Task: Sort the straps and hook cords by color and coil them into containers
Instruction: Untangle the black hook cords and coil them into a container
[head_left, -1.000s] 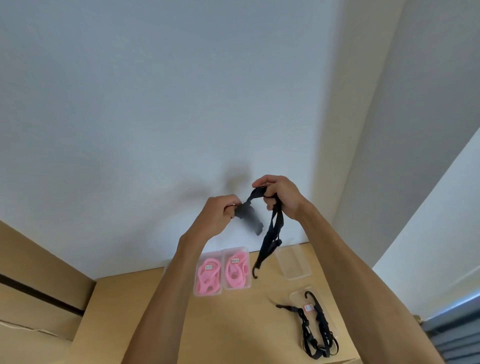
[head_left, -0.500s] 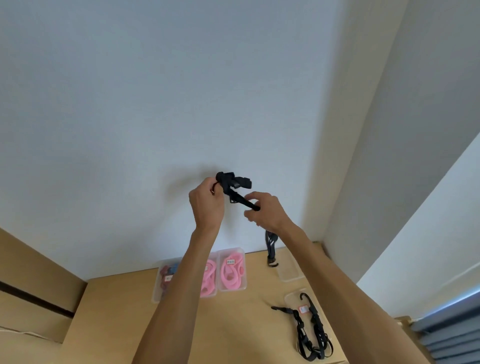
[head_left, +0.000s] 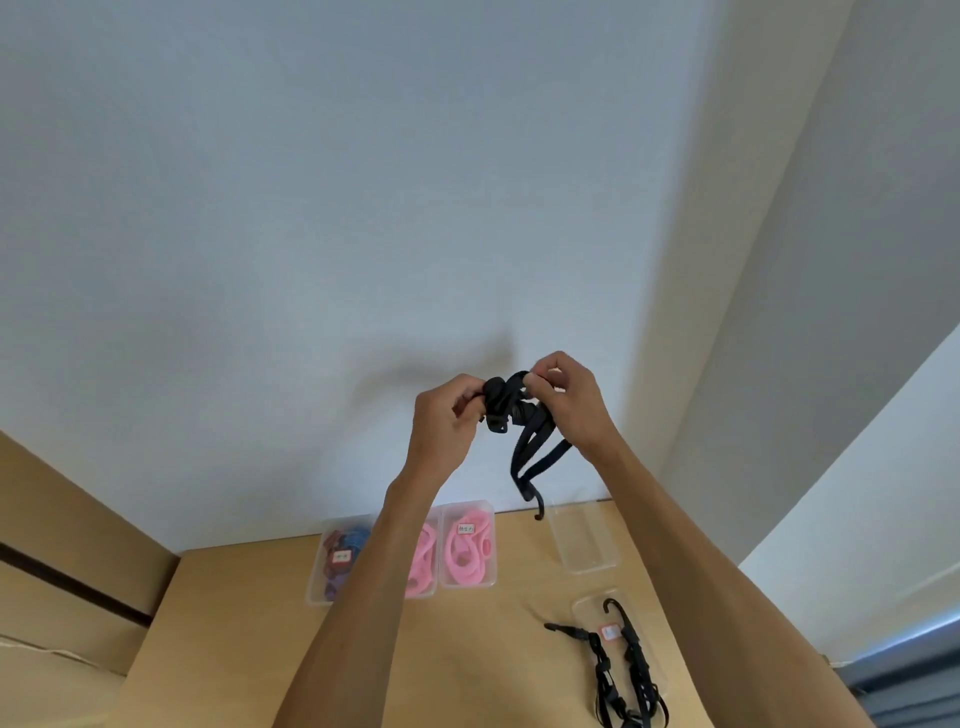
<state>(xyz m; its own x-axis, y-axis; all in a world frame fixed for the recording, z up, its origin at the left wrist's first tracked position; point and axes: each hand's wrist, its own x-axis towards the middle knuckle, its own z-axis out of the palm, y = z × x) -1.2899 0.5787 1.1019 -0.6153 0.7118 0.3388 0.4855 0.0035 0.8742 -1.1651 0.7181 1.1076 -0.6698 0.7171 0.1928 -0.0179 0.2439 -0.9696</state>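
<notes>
We hold the black hook cord (head_left: 522, 434) up in the air above the counter (head_left: 249, 623), in front of the pale wall (head_left: 363, 208). Our left hand (head_left: 447, 418) has its fingers curled round the bunched, coiled part of the cord, and our right hand (head_left: 569, 400) pinches a loop of it at the top. Two strands hang down from between the hands, ending in a small hook just above the back of the counter.

Below the hanging end stands an empty clear container (head_left: 584, 538). To its left, a clear container (head_left: 467, 545) holds coiled pink cords with a small label on top. The next one (head_left: 423, 561), also with pink cords, is half hidden by our left forearm. Beyond that, a fourth container (head_left: 337, 564) holds what look like dark red and blue cords, though we cannot make them out clearly.

Near the right front of the counter, a further clear container (head_left: 589, 605) carries a second black strap (head_left: 623, 675), which spills over its edge.
</notes>
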